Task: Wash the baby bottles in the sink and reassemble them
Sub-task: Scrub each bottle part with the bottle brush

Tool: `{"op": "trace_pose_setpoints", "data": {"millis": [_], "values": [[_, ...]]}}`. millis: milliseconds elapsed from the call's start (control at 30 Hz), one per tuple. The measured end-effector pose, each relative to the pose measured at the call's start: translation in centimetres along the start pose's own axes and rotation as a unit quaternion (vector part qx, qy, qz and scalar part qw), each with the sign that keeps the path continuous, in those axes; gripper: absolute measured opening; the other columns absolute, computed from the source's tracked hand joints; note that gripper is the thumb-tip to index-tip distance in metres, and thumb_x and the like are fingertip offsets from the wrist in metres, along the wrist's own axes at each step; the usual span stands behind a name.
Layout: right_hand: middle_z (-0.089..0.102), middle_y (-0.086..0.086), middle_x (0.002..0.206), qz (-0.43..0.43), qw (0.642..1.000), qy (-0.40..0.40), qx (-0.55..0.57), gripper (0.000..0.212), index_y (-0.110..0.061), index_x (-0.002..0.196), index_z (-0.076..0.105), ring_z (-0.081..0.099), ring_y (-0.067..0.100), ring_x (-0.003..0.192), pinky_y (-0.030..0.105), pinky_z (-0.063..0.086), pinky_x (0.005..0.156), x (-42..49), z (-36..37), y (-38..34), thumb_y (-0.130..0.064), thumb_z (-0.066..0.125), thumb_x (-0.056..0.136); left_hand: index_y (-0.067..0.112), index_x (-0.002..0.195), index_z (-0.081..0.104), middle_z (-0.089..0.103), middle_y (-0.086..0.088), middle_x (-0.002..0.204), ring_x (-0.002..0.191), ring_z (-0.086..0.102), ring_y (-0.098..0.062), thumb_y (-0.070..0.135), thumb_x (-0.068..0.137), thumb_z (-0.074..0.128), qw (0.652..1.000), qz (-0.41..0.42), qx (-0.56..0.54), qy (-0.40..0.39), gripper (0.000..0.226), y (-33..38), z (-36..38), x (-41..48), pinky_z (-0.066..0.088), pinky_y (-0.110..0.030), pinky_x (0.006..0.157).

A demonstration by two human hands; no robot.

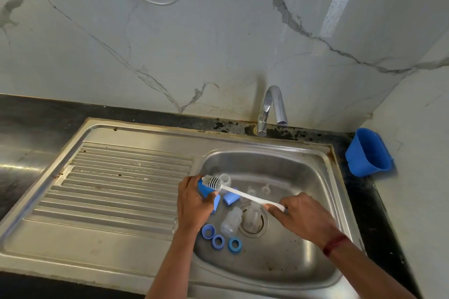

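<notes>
Left hand is gripping a blue cap, fingers curled round it, at the left side of the sink. Right hand is pinching the handle end of the white brush; the bristle head is sitting against the cap's top. Under the hands, a clear bottle is lying just left of the drain, and three blue rings are lying in a row near the left wrist.
</notes>
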State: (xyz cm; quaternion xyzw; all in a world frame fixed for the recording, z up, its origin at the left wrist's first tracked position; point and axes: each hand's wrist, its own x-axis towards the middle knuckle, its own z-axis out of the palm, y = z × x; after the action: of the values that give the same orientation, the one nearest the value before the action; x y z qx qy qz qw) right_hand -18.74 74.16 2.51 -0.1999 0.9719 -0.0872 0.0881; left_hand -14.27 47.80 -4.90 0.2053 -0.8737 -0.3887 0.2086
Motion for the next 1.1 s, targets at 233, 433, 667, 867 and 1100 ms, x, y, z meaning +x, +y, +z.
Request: {"op": "trace_pose_setpoints", "data": {"millis": [233,433,667,867,1100], "values": [[0.045,-0.009,0.059,-0.053,0.993,-0.004,-0.102,0.058,-0.026,0.074,0.057,0.046,0.008,0.054,0.023,0.045,0.055,0.0,-2.4,0.1,-0.075,0.03,0.089,0.008,0.138,0.05,0.065,-0.006,0.115,0.102,0.063,-0.022,0.009,0.064,0.089,1.0,0.015,-0.02,-0.01,0.084,-0.3,0.0,-0.2,0.052,-0.033,0.084],[0.046,-0.01,0.061,-0.027,0.997,0.004,-0.073,0.054,-0.029,0.071,0.052,0.048,0.007,0.057,0.025,0.049,0.059,0.3,-1.8,-0.7,-0.075,0.032,0.089,0.016,0.151,0.021,0.061,0.009,0.108,0.095,0.067,-0.012,0.009,0.067,0.089,0.991,-0.037,-0.122,-0.028,0.109,0.7,0.6,-0.8,0.056,-0.026,0.082],[0.05,-0.008,0.057,-0.002,0.999,0.013,-0.035,0.065,-0.022,0.066,0.056,0.051,0.009,0.052,0.026,0.05,0.054,-0.1,-0.4,-0.1,-0.081,0.032,0.084,0.012,0.15,0.02,0.06,0.005,0.106,0.097,0.062,-0.013,-0.003,0.068,0.086,0.987,-0.079,-0.142,0.019,0.106,0.1,0.4,-0.3,0.051,-0.019,0.08],[0.055,-0.004,0.058,0.017,1.0,0.002,0.001,0.066,-0.022,0.062,0.055,0.055,0.011,0.054,0.028,0.052,0.056,0.3,-0.4,0.1,-0.08,0.033,0.084,0.013,0.149,0.023,0.06,0.009,0.106,0.096,0.062,-0.006,0.006,0.071,0.086,0.986,-0.047,-0.162,-0.012,0.101,0.5,0.7,-0.4,0.048,-0.003,0.075],[0.05,-0.004,0.054,0.026,0.998,0.011,0.049,0.062,-0.022,0.054,0.045,0.045,0.011,0.048,0.025,0.041,0.051,0.4,-0.5,0.6,-0.075,0.038,0.086,0.01,0.149,0.023,0.06,0.003,0.111,0.104,0.062,-0.01,0.005,0.073,0.085,0.983,-0.025,-0.181,-0.027,0.098,1.5,0.8,-0.3,0.049,-0.006,0.081]]}}
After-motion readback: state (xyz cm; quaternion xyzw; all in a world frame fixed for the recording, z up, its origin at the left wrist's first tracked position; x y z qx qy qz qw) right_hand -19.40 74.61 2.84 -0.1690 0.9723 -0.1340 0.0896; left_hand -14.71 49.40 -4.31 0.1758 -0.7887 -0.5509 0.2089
